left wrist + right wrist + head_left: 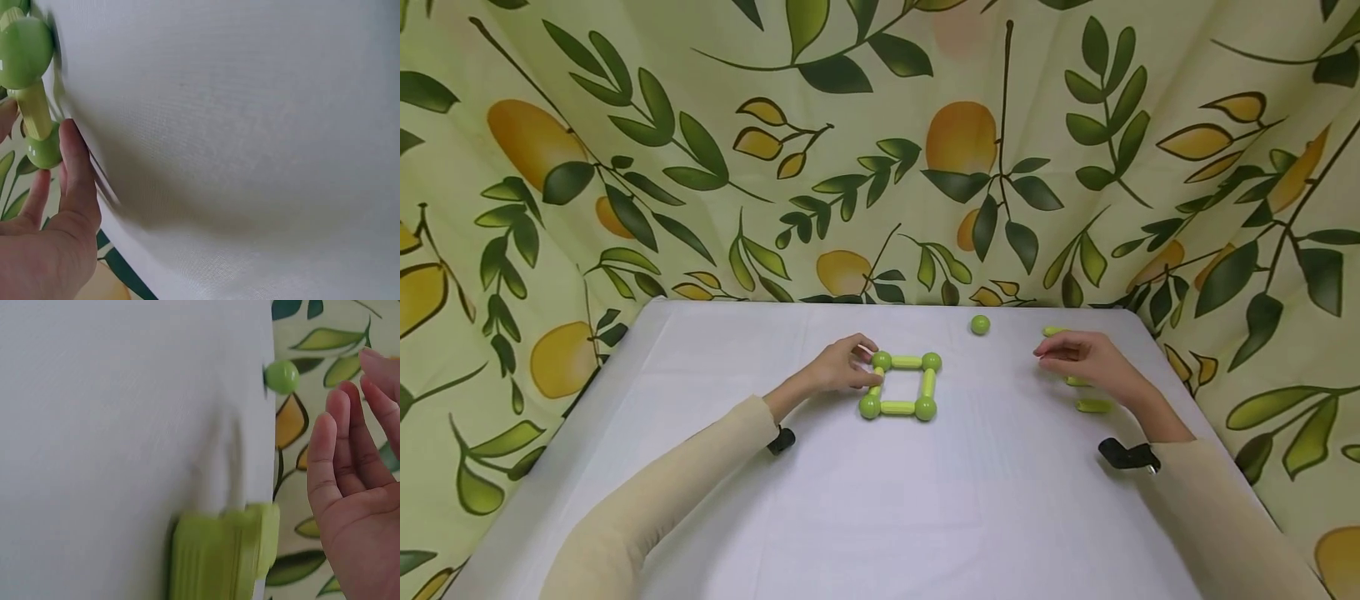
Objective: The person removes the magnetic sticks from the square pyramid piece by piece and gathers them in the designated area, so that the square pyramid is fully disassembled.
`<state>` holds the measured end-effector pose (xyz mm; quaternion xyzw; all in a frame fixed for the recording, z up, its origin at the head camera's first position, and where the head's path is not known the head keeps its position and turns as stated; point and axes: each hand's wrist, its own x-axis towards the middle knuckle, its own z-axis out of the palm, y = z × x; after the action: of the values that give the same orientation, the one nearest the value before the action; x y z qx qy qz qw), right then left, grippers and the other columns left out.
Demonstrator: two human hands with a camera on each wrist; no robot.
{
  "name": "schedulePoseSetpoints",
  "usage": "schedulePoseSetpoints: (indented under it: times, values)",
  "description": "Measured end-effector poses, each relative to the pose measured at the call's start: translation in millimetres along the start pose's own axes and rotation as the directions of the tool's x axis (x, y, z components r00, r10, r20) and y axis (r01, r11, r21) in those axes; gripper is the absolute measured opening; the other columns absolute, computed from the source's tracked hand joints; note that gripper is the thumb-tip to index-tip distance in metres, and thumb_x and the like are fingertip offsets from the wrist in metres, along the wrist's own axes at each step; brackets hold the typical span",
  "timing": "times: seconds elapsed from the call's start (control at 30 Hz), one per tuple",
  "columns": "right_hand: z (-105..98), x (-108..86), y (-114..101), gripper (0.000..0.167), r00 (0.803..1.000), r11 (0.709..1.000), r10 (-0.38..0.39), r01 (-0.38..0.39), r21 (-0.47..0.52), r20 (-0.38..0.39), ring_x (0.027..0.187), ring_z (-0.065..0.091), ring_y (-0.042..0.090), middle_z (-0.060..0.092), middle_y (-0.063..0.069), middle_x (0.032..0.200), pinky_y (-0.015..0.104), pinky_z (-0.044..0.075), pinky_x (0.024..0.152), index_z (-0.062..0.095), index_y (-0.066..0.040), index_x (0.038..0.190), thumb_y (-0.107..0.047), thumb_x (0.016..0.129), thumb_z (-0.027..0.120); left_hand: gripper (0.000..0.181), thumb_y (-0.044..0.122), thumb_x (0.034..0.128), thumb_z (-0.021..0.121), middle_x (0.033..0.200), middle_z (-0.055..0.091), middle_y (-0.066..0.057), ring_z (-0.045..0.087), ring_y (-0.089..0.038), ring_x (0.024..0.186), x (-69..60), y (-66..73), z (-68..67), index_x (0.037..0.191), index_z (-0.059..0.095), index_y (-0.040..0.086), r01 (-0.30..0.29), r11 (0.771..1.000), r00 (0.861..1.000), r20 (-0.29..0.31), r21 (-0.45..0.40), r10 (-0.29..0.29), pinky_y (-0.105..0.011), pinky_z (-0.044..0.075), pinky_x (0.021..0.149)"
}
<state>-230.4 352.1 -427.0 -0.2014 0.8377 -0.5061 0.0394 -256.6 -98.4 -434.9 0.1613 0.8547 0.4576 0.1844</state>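
The left hand (838,367) pinches the left side of the square (898,407) on the desk (985,500), a grip best light and steady so nothing skews, while the right hand (1093,362), loose and empty by the rods (1094,406), should avoid nudging them.

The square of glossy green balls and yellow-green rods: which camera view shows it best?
The head view, with all four corners of the square in sight. The left wrist view shows only a cropped part, closer; the right wrist view, none.
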Motion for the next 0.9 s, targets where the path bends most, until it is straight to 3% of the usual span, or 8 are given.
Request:
schedulePoseSetpoints:
  times: [0.27, 0.57, 0.9]
  values:
    - [39, 35.9, -17, 0.025, 0.994, 0.998, -0.015, 0.009, 0.062, 0.107, 0.095, 0.067, 0.021, 0.066, 0.029, 0.111, 0.025, 0.055, 0.080, 0.069, 0.009, 0.110, -0.007, 0.092, 0.076, 0.061, 0.014, 0.0880, 0.082, 0.130, 0.058, -0.016, 0.067, -0.023, 0.097, -3.7, 2.8, 0.7, 0.140, 0.051, 0.006, -0.024, 0.999, 1.000, 0.010, 0.045, 0.023, -0.030, 0.057, 0.070]
    - [91, 60.7, -30, 0.020, 0.956, 0.998, 0.034, -0.050, 0.047, 0.293, 0.088, 0.066, 0.033, 0.071, 0.016, 0.103, 0.033, 0.056, 0.075, 0.070, 0.005, 0.111, -0.007, 0.095, 0.074, 0.056, 0.014, 0.0877, 0.083, 0.136, 0.054, -0.019, 0.067, -0.021, 0.096, -6.4, 4.5, 1.6, 0.136, 0.055, 0.009, -0.010, 0.999, 1.000, 0.024, 0.041, 0.009, -0.031, 0.057, 0.070]
    - [120, 67.9, -40, 0.018, 0.944, 0.995, 0.067, -0.087, 0.050, 0.323, 0.084, 0.066, 0.026, 0.072, 0.012, 0.097, 0.033, 0.057, 0.073, 0.071, 0.004, 0.108, -0.008, 0.095, 0.073, 0.053, 0.013, 0.0901, 0.080, 0.135, 0.054, -0.019, 0.067, -0.019, 0.081, -10.8, 6.8, 4.6, 0.136, 0.054, 0.010, 0.040, 0.998, 0.999, -0.001, 0.041, -0.040, -0.031, 0.056, 0.066]
